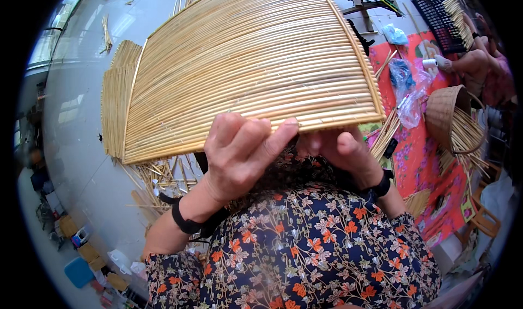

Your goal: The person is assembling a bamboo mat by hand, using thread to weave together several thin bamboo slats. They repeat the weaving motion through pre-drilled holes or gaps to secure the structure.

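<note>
A large panel (248, 64) of parallel straw-coloured reeds, stitched in rows and framed by thicker strips, fills the upper middle in front of me, tilted. My left hand (237, 156) grips its near edge, fingers bent over it and the index finger stretched toward the middle of that edge. My right hand (348, 156) is just right of it, below the edge, with thumb raised and fingers curled, their tips partly hidden by the panel; what they hold I cannot make out. A rougher reed mat (116, 102) lies behind the panel's left side.
Loose reed offcuts (158, 175) litter the tiled floor below the panel. At the right, a flowered red cloth (408, 162) carries plastic bags (408, 107) and a woven basket (441, 113) of sticks. Another person (474, 69) sits by a black crate (427, 20). Boxes and containers (79, 271) sit lower left.
</note>
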`<action>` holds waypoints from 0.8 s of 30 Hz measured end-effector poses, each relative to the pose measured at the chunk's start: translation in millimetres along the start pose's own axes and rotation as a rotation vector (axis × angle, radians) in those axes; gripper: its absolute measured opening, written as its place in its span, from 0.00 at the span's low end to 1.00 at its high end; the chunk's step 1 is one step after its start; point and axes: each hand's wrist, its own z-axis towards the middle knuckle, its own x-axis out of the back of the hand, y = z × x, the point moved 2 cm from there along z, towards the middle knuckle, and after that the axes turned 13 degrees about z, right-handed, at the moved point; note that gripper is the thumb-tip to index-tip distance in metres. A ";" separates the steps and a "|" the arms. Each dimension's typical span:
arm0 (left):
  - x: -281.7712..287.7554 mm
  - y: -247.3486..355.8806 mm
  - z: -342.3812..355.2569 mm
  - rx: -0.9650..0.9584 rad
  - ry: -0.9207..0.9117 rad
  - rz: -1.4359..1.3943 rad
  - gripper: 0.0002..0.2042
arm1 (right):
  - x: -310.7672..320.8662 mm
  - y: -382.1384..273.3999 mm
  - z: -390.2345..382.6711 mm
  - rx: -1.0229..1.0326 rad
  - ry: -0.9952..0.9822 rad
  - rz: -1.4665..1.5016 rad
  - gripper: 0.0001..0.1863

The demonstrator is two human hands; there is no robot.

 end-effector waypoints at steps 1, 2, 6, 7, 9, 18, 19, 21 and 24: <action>-5.8 -2.6 -1.6 0.008 0.007 0.017 0.23 | 6.6 -14.2 -0.8 -0.044 0.021 -0.135 0.37; -9.9 -5.4 -4.9 0.021 0.012 0.025 0.23 | -2.6 -26.2 -5.4 -0.079 0.121 -0.079 0.38; -17.4 -11.1 -6.7 0.029 0.027 0.061 0.21 | 0.7 -75.2 -39.8 0.014 0.621 -0.795 0.30; -16.6 -8.7 -7.0 0.025 0.029 0.074 0.21 | -0.3 -84.9 -46.9 0.186 0.682 -1.091 0.26; -18.2 -4.2 -8.8 -0.007 0.040 0.088 0.20 | -15.3 -100.8 -53.0 0.484 0.559 -1.428 0.15; -45.6 -5.6 -9.4 -0.007 0.018 0.064 0.16 | -40.6 -71.9 73.0 0.282 -0.432 -1.851 0.12; -46.5 -6.0 -9.5 -0.014 0.027 0.066 0.13 | -37.3 -71.7 76.7 0.265 -0.512 -1.855 0.11; -45.8 -6.0 -12.9 0.001 0.021 0.065 0.12 | -32.5 -69.4 82.2 0.231 -0.669 -1.857 0.10; -47.9 -6.0 -16.1 0.012 0.029 0.056 0.11 | -28.0 -68.0 87.7 0.251 -0.739 -1.839 0.08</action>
